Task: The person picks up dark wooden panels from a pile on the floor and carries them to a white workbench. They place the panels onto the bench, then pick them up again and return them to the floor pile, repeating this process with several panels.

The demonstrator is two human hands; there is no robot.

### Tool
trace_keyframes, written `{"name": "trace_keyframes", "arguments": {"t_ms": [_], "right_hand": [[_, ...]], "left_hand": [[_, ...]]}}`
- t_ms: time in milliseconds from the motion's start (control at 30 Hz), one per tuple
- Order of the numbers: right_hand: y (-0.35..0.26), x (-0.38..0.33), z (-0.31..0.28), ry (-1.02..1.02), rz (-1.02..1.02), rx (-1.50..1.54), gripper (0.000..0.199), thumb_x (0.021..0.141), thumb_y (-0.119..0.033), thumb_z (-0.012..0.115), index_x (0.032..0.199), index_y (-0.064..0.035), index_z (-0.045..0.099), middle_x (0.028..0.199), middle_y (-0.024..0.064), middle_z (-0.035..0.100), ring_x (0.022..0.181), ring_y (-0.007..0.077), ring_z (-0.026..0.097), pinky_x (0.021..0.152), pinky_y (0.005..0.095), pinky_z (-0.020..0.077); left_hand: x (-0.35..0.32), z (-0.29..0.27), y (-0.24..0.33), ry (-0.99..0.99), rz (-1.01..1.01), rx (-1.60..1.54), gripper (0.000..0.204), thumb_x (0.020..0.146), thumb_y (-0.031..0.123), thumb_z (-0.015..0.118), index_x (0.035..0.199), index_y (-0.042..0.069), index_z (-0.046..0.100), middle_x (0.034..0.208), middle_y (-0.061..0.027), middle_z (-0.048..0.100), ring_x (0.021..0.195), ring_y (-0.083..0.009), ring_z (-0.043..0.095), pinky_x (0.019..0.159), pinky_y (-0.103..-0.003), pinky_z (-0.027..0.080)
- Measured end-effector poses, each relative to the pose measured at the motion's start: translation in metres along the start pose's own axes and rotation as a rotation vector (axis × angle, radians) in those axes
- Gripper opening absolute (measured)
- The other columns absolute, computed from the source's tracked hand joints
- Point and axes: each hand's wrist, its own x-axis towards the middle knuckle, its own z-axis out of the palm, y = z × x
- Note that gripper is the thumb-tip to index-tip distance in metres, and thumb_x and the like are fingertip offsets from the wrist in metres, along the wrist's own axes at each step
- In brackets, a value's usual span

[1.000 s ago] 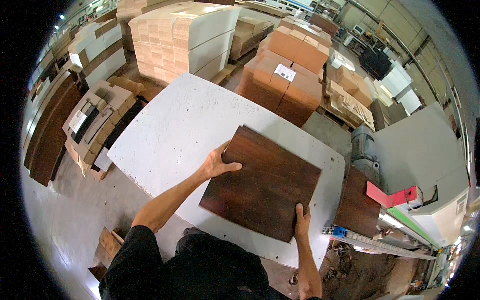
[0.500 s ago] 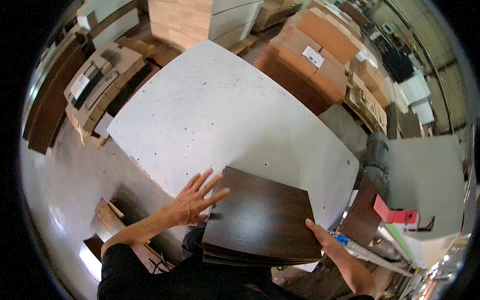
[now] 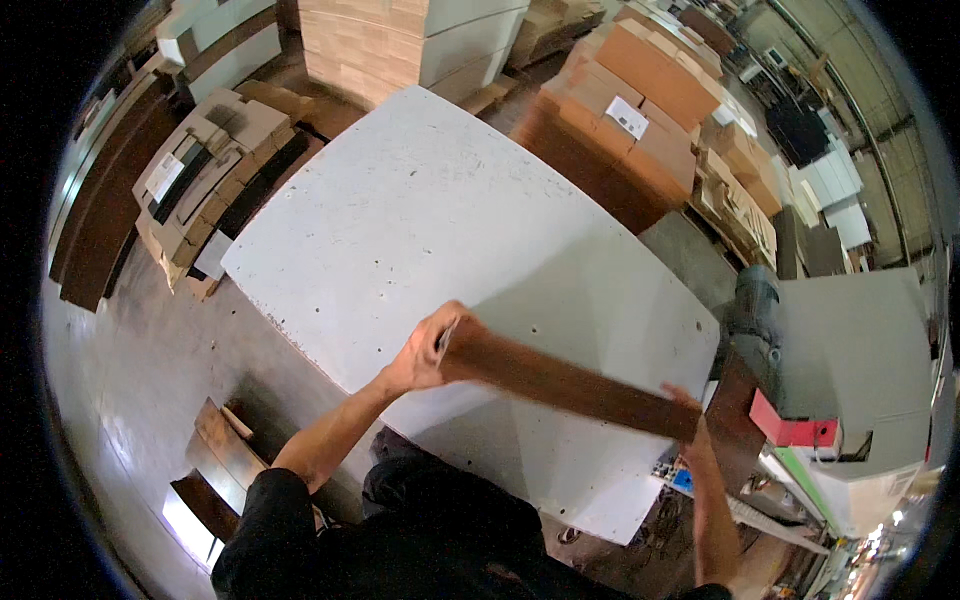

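the left hand [image 3: 422, 358] is closed around one end of a dark brown wooden board [image 3: 570, 385], fingers wrapped over its edge, and the right hand [image 3: 688, 420] grips the other end lower down on the right. the board is lifted clear above the counter [image 3: 420, 210], tipped so it shows nearly edge-on, running from upper left to lower right across the near part of the pale speckled top. just beside the counter's right edge stands a grey machine [image 3: 850, 340] with a red part [image 3: 790, 430] on its side. beyond the counter's far edge sit stacks of brown cardboard boxes [image 3: 640, 80] and a tall stack of light wooden panels [image 3: 400, 40]. to the left, on the floor, lie more boxes [image 3: 210, 150] and dark planks [image 3: 100, 210].
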Motion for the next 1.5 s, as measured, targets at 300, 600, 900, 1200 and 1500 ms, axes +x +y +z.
{"name": "trace_keyframes", "arguments": {"t_ms": [300, 600, 900, 1200, 1500], "right_hand": [[0.014, 0.092, 0.082, 0.215, -0.654, 0.505, 0.08, 0.097, -0.06, 0.051, 0.155, -0.0089, 0.028, 0.157, 0.0123, 0.032, 0.144, 0.0311, 0.031, 0.119, 0.0472, 0.024], [0.0, 0.102, 0.09, 0.382, -0.542, 0.538, 0.07, 0.093, -0.048, 0.064, 0.143, -0.0018, 0.045, 0.138, 0.013, 0.054, 0.127, 0.0323, 0.052, 0.108, 0.0492, 0.0407], [0.007, 0.109, 0.08, 0.362, -0.606, 0.591, 0.066, 0.094, -0.041, 0.065, 0.141, 0.0017, 0.046, 0.134, 0.0128, 0.056, 0.122, 0.029, 0.055, 0.105, 0.0452, 0.0433], [0.012, 0.105, 0.078, 0.434, -0.586, 0.563, 0.068, 0.094, -0.044, 0.065, 0.14, 0.0034, 0.047, 0.132, 0.0139, 0.058, 0.117, 0.0256, 0.057, 0.101, 0.0421, 0.0454], [0.004, 0.102, 0.084, 0.388, -0.593, 0.563, 0.068, 0.095, -0.051, 0.058, 0.138, 0.0003, 0.05, 0.135, 0.0123, 0.054, 0.125, 0.0285, 0.049, 0.105, 0.0457, 0.0384]], "left_hand": [[0.071, 0.017, -0.009, 0.215, 0.001, -0.285, 0.101, 0.072, 0.019, 0.088, 0.154, 0.007, 0.031, 0.15, -0.0135, 0.046, 0.141, -0.0269, 0.038, 0.118, -0.043, 0.03], [0.075, 0.024, -0.02, 0.204, -0.052, -0.377, 0.102, 0.073, 0.017, 0.087, 0.155, 0.004, 0.029, 0.153, -0.0143, 0.043, 0.143, -0.0279, 0.036, 0.119, -0.042, 0.027], [0.075, 0.03, -0.02, 0.22, -0.112, -0.395, 0.089, 0.075, 0.015, 0.087, 0.149, 0.002, 0.039, 0.136, -0.0133, 0.058, 0.128, -0.026, 0.051, 0.111, -0.042, 0.039], [0.084, 0.036, -0.017, 0.277, -0.091, -0.158, 0.069, 0.076, 0.02, 0.088, 0.132, 0.002, 0.053, 0.121, -0.0108, 0.066, 0.111, -0.0222, 0.061, 0.098, -0.04, 0.049], [0.085, 0.033, -0.024, 0.302, -0.065, -0.151, 0.082, 0.07, 0.021, 0.091, 0.137, 0.001, 0.047, 0.128, -0.0141, 0.062, 0.121, -0.0255, 0.056, 0.108, -0.044, 0.043]]}}
